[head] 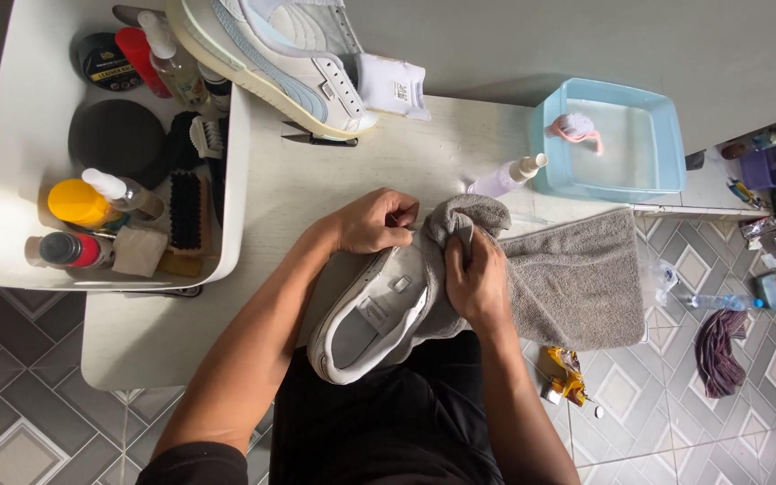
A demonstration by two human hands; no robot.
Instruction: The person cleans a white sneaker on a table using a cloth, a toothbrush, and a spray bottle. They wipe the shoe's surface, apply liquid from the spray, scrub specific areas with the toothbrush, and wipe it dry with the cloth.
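Note:
A white sneaker (365,319) lies on its side at the near edge of the white table (307,180), its opening toward me. My left hand (374,220) grips the shoe near its toe end. My right hand (476,280) presses a bunched part of a grey towel (577,269) against the shoe's upper. The rest of the towel spreads to the right over the table's edge. A second white and pale-blue sneaker (271,58) rests at the far side, tilted on the tray's rim.
A white tray (11,162) at the left holds bottles, brushes, a black tin and a sponge. A pale-blue basin (608,135) with water and a pink brush stands at the back right, a spray bottle (507,177) beside it. Small scissors (316,137), white socks. Tiled floor with clutter.

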